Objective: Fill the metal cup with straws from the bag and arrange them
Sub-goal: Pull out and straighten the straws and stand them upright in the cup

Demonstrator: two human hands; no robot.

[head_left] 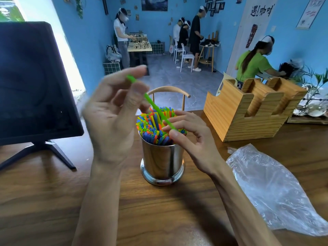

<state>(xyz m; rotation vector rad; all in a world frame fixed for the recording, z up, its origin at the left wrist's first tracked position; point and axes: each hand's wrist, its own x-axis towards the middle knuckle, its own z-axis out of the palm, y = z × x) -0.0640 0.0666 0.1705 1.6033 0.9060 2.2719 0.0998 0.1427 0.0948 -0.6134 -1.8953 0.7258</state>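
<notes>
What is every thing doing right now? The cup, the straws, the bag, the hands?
Metal cup: upright on the table, packed with straws.
Green straw: tilted above the cup, pinched by both hands.
Plastic bag: flat on the table, looks empty.
Left hand: holds the straw's upper end.
Right hand: pinches its lower end.
Monitor: dark.

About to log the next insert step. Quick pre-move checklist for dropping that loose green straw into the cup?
1. Straw held: ok. The right hand pinches the green straw near its lower end; the left hand touches its upper part.
2. Straw aimed: not ok. It is tilted, upper end leaning left, not upright.
3. Room in cup: cannot tell. The straws in the cup look densely packed, with a small gap near the middle.
4. Cup stable: ok. The metal cup stands upright on the table, no hand on it.
5. Bag clear: ok. The plastic bag lies flat to the right, apart from the cup.
</notes>
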